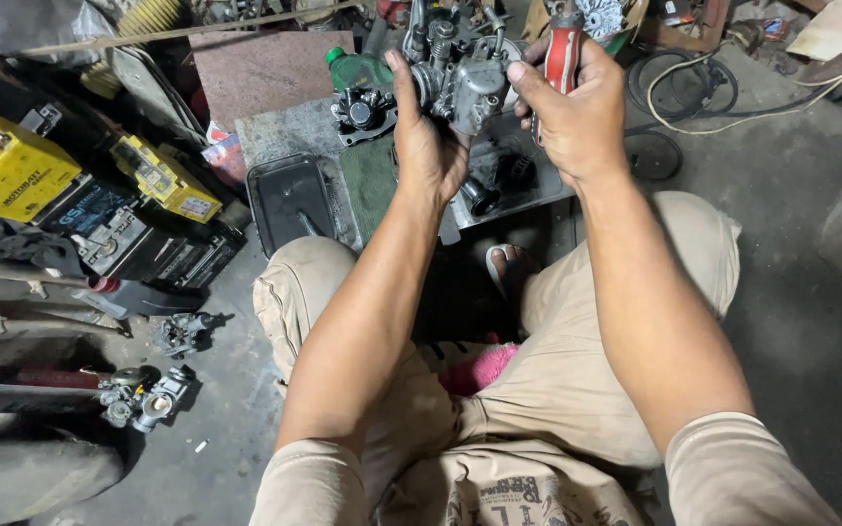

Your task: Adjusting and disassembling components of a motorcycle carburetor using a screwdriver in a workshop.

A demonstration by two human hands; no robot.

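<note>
On the grey floor at the far left, two yellow battery boxes (4,166) sit above dark ones, and lower down two small metal carburettor parts (148,399) lie apart from each other on the concrete. Just right of the boxes a black tray (289,200) rests beside a green mat (370,180), with a dark round engine part (363,109) and a green bottle (355,68) behind them. Above the mat, the left hand (426,141) is clenched around the grey metal carburettor (465,78), thumb up along its left side, holding it in the air over a metal tray (518,185). The right hand (577,117) touches the carburettor's right side with its thumb while gripping a screwdriver with a red and black handle (564,49) upright. Further right a pale cable (733,117) loops across the floor
</note>
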